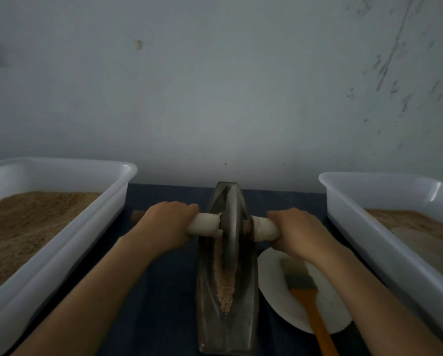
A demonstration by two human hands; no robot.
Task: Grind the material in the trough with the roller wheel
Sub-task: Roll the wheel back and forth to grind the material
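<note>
Hands on the axle, one each side of the dark metal roller wheel. Left hand curled round the white-wrapped handle left of the wheel; brown wooden end of the axle poking out beyond the knuckles. Right hand curled round the matching white-wrapped handle on the other side. Both grips closed tight on the handles.

Wheel standing upright in the long, boat-shaped dark metal trough, toward its far half, on the dark blue counter. Pale, coarse grain material heaped in the groove, nearer than the wheel.

Just right of the trough, round white plate bearing an orange-handled brush. White plastic tub of brown powder at far left, second white plastic tub at far right.
</note>
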